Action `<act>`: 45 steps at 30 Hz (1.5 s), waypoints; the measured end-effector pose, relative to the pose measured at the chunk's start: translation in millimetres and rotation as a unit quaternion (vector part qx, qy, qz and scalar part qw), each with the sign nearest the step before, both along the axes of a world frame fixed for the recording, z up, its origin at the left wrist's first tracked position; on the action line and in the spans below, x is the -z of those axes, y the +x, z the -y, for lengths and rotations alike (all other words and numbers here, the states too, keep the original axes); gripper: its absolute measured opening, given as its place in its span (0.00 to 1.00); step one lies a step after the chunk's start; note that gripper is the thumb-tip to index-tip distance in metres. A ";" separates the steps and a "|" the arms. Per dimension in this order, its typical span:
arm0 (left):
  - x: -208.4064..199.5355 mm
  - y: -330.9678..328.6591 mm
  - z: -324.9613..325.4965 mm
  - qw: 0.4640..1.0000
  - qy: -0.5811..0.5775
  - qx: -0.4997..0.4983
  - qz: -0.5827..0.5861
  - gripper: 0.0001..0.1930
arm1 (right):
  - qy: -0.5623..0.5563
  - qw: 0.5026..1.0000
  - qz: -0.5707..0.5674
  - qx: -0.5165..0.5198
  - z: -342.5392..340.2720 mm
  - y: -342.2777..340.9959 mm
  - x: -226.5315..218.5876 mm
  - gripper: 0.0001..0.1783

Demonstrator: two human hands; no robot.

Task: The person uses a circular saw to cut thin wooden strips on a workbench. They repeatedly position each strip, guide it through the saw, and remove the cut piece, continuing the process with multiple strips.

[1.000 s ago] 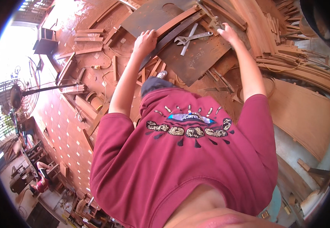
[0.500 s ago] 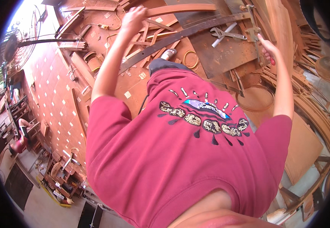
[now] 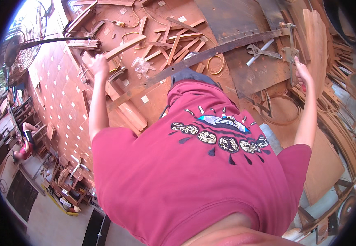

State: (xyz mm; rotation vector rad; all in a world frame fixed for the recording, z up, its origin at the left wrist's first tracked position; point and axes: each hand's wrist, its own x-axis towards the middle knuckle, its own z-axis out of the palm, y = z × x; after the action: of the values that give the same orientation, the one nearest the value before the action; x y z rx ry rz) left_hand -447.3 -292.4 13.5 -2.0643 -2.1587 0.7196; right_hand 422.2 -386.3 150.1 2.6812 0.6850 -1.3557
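My left hand [image 3: 98, 65], at the left, is closed around one end of a short reddish-brown wooden strip [image 3: 125, 47]. The strip's free end points up to the right, over the floor. At the right, my right hand [image 3: 304, 76] is wrapped around a red handle [image 3: 304, 87], with the thumb pointing up. Just above this hand is a metal clamp [image 3: 290, 53] at the end of a long dark metal bar [image 3: 210, 52]. Whether the red handle belongs to the clamp is partly hidden by my fingers.
An adjustable wrench [image 3: 264, 52] lies across a white tube [image 3: 251, 61] on a dark metal plate [image 3: 260, 78]. Wood offcuts [image 3: 173, 49] and a yellow ring [image 3: 215, 64] lie ahead. Stacked boards [image 3: 315, 53] stand at right. A fan [image 3: 9, 53] and another person [image 3: 24, 149] are at left.
My left hand has moved left and nearer to me, carrying the wooden strip, which now points toward the far right. My right hand stays by the clamp. The view has shifted slightly.
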 end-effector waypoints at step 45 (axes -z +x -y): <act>-21.8 210.4 126.3 0.892 0.013 -0.128 0.433 0.23 | 0.050 0.857 0.351 -0.374 -195.3 91.8 134.1 0.30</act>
State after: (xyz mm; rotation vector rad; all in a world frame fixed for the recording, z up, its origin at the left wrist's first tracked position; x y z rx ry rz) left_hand -236.8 -418.7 35.3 -2.3854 -2.8590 -0.3402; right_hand 514.0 -191.1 16.1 2.2563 1.4554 -0.1342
